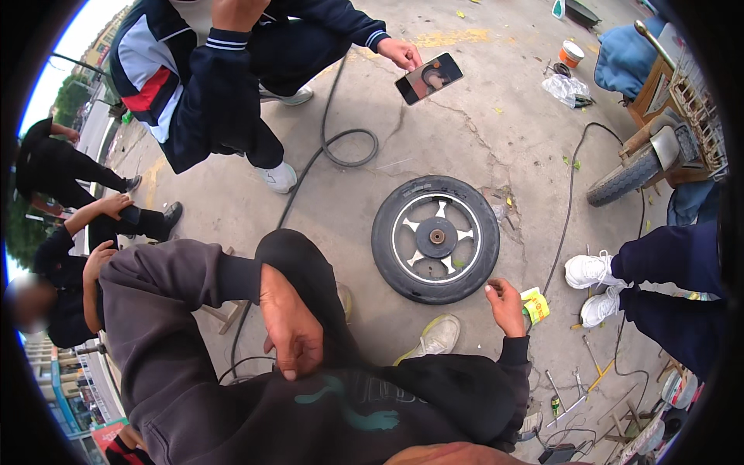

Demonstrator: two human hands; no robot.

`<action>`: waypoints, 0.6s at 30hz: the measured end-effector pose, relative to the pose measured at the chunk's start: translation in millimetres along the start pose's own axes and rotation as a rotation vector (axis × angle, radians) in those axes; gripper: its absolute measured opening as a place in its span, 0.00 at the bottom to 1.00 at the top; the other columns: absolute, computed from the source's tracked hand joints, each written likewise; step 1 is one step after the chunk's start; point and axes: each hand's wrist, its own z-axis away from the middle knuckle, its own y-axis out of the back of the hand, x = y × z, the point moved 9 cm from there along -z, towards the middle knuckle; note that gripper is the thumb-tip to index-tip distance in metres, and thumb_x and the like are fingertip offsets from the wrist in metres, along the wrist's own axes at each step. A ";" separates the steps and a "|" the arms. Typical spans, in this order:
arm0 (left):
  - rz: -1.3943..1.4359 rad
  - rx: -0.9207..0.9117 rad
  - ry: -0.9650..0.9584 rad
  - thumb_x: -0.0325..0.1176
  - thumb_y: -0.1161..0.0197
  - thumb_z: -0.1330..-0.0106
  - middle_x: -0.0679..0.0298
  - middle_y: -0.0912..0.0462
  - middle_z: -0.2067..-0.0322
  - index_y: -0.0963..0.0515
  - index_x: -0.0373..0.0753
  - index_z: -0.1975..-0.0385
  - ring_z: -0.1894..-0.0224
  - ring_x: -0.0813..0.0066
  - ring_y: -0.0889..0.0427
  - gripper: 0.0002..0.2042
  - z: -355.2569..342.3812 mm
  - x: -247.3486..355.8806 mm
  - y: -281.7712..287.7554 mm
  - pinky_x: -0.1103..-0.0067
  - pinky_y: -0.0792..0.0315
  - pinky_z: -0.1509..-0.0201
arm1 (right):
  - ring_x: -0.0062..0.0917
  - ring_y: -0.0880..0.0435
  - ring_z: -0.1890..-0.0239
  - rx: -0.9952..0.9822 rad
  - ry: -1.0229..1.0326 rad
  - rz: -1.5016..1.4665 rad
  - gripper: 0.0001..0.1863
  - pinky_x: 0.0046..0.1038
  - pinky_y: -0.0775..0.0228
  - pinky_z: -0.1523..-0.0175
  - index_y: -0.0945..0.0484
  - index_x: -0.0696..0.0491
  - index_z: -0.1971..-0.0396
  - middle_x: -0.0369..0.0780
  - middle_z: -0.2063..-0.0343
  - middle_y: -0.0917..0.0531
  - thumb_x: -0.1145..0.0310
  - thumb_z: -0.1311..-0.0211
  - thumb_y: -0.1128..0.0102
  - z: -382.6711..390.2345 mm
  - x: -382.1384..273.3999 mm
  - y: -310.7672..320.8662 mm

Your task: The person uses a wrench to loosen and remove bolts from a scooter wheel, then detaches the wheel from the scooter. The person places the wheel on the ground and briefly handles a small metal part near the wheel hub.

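Observation:
A black tyre on a silver spoked wheel rim (405, 263) lies flat on the ground ahead of me, with a round dark hub (436, 237) at its centre. My right hand (507, 308) is just off the tyre's near right edge, apart from it, its fingers curled and fingertips close together. Whatever they may pinch is too small to make out. Beside that hand is a yellow and green packet (535, 305). Over my bent left leg hangs my left hand (291, 325), its fingers curled inward. The inside of its grip is hidden.
Across from me a crouching person holds a phone (428, 78). A black hose (349, 147) loops over the concrete. White shoes (590, 271) of another person stand at the right, near scattered tools (570, 403). Farther right is a vehicle wheel (635, 174); a small bucket (571, 53) stands beyond.

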 end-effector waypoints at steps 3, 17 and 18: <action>0.077 -0.006 0.214 0.49 0.35 0.34 0.67 0.21 0.71 0.20 0.37 0.70 0.67 0.78 0.22 0.18 8.7 -89.3 -64.1 0.76 0.21 0.67 | 0.31 0.14 0.62 0.005 -0.009 -0.053 0.15 0.30 0.24 0.56 0.21 0.63 0.55 0.48 0.64 0.14 0.67 0.35 0.39 -5.1 -1.2 -6.9; 0.897 0.284 0.195 0.51 0.34 0.42 0.64 0.19 0.55 0.23 0.42 0.47 0.54 0.68 0.22 0.26 -62.7 -207.7 -205.5 0.68 0.23 0.57 | 0.30 0.13 0.62 -0.024 0.021 -0.056 0.14 0.29 0.23 0.56 0.21 0.62 0.56 0.46 0.64 0.13 0.67 0.34 0.40 -28.0 -17.5 -17.2; 0.884 0.285 0.195 0.50 0.34 0.42 0.63 0.19 0.55 0.23 0.42 0.47 0.55 0.67 0.22 0.26 -61.0 -205.8 -203.0 0.68 0.23 0.57 | 0.30 0.13 0.62 -0.019 0.006 -0.066 0.14 0.29 0.23 0.56 0.21 0.62 0.56 0.46 0.64 0.13 0.67 0.34 0.40 -25.3 -18.2 -15.5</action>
